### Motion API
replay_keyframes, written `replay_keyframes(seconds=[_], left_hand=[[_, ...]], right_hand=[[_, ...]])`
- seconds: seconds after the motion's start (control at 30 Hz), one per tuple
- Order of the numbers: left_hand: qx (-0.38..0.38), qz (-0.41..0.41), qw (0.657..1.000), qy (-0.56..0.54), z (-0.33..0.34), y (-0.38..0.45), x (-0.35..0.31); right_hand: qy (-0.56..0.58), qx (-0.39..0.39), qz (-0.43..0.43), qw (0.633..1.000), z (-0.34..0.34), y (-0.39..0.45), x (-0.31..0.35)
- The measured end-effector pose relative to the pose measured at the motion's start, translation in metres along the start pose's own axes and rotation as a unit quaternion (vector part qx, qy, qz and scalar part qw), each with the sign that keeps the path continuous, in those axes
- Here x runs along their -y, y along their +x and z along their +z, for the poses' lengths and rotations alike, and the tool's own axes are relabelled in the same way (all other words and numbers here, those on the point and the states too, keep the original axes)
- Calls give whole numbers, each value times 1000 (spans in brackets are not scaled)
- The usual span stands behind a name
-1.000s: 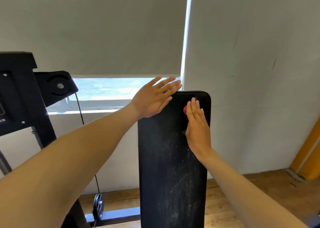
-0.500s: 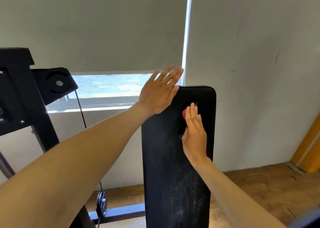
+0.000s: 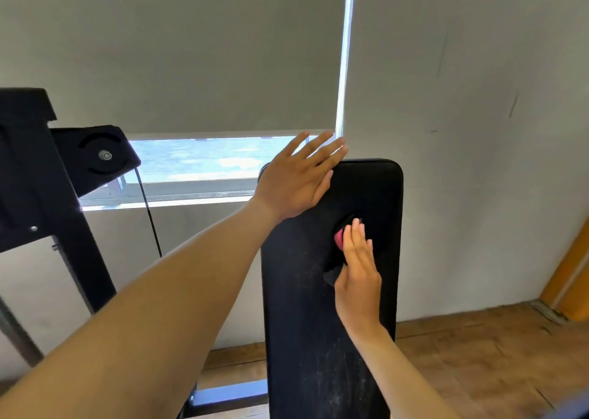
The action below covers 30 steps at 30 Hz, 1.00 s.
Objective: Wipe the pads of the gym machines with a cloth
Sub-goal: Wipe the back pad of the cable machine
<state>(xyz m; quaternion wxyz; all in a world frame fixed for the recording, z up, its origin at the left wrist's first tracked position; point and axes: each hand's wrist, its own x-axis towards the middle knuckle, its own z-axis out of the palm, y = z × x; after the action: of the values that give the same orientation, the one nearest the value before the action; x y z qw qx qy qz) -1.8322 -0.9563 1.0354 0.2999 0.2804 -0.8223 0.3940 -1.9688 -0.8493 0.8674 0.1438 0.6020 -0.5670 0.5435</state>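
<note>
A tall black back pad point(image 3: 306, 323) stands upright before me, with pale dusty streaks on its lower part. My left hand point(image 3: 294, 181) rests flat against the pad's upper left corner, fingers straight and spread. My right hand point(image 3: 358, 267) presses a small dark cloth point(image 3: 339, 240) with a pink patch against the upper middle of the pad; its fingers are straight and point up. Most of the cloth is hidden under that hand.
A black machine frame with a pulley point(image 3: 100, 156) and a cable point(image 3: 148, 214) stands at the left. Behind are grey roller blinds point(image 3: 191, 52), a window strip point(image 3: 197, 160) and a white wall. Wooden floor point(image 3: 478, 361) lies to the right; a metal base bar point(image 3: 229, 393) runs low.
My right hand has slid down the pad with the cloth. My left hand has stayed on the pad's top left corner. The view has shifted slightly.
</note>
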Motion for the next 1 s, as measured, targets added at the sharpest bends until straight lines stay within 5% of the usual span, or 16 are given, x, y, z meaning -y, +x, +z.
replay_keyframes(seconds=[0.13, 0.2, 0.43, 0.6, 0.67, 0.8, 1.0], left_hand=[[-16, -11, 1000, -7, 1, 1, -1], [-15, -15, 1000, -4, 3, 1, -1], [-27, -27, 999, -3, 3, 1, -1], [-25, -48, 998, -15, 3, -1, -3], [-26, -50, 998, -19, 3, -1, -4], [-35, -55, 998, -25, 2, -2, -5], [-32, -58, 997, -29, 2, -2, -4]], right_hand=[[30, -46, -7, 998, -16, 49, 20], [14, -4, -3, 1000, -9, 62, 19], [-28, 49, -29, 998, 6, -18, -1], [46, -47, -9, 998, -16, 44, 29], [26, -31, -33, 999, -7, 65, 29], [-75, 31, -59, 995, 17, 15, 7], [-5, -20, -60, 998, 1, -6, 0]])
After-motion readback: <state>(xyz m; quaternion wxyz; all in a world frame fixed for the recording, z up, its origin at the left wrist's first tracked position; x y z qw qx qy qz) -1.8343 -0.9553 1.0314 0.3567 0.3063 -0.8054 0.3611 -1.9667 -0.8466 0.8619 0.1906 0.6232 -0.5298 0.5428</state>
